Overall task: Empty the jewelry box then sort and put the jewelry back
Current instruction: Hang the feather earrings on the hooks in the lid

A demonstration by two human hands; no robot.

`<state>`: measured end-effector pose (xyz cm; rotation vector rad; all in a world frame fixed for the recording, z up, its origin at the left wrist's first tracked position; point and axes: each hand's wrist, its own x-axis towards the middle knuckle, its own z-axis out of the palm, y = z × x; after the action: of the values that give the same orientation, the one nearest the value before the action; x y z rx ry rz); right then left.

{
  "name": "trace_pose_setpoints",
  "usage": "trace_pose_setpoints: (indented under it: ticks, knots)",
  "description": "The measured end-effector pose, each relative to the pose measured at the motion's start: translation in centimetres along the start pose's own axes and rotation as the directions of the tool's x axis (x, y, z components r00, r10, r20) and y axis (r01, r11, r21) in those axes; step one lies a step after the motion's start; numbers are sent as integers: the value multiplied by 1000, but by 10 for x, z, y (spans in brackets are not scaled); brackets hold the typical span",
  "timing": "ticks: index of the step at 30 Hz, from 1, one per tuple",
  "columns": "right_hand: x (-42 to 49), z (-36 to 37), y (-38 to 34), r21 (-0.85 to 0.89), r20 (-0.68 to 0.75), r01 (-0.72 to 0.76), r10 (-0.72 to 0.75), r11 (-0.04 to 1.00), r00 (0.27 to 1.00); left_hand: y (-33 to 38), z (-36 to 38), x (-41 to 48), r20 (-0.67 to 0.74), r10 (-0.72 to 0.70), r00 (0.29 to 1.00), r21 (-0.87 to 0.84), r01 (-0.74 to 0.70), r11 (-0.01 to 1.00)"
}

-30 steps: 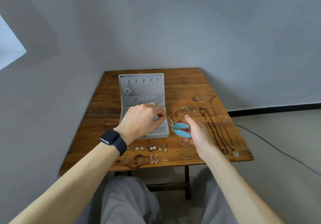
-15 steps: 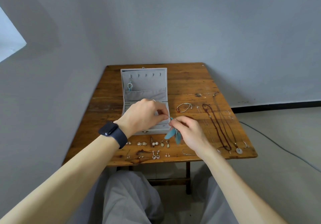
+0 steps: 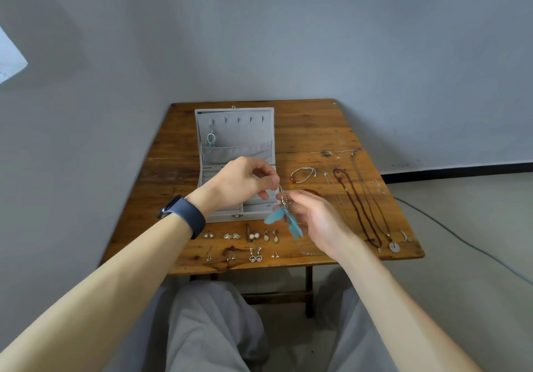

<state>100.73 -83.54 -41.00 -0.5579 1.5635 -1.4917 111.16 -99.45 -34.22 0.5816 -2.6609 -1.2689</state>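
A grey jewelry box (image 3: 235, 129) stands open on the wooden table (image 3: 311, 129), with one blue feather earring (image 3: 210, 139) hanging from a hook in its lid. My left hand (image 3: 240, 182) pinches the hook end of a second blue feather earring (image 3: 285, 217), which dangles in front of the box. My right hand (image 3: 314, 220) holds that earring's metal middle with its fingertips. Pairs of small earrings (image 3: 251, 236) lie in two rows along the table's near edge. A bracelet (image 3: 302, 174) and long necklaces (image 3: 363, 210) lie to the right.
A dark smartwatch (image 3: 184, 215) sits on my left wrist. My grey-trousered legs (image 3: 213, 328) are under the table. A grey wall stands behind and to the left of the table. A cable (image 3: 461, 244) runs across the floor at right.
The feather earring has turned from lying sideways between my hands to hanging down. Both hands shifted slightly toward the box's front right corner and the view has tilted.
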Motion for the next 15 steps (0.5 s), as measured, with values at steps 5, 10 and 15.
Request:
trace_pose_setpoints:
  ticks: [5,10,15]
  knots:
    - [5,7,-4,-67,-74,75,-80,995,994,-2,-5,3,2,-25,1000,10,25,1000]
    - [9,13,-15,-134,-48,192,-200,972,979,-3,-13,5,4,-19,1000,71,19,997]
    - [18,18,-20,-260,-32,252,-270,932,962,-7,-21,7,4,-35,999,92,34,995]
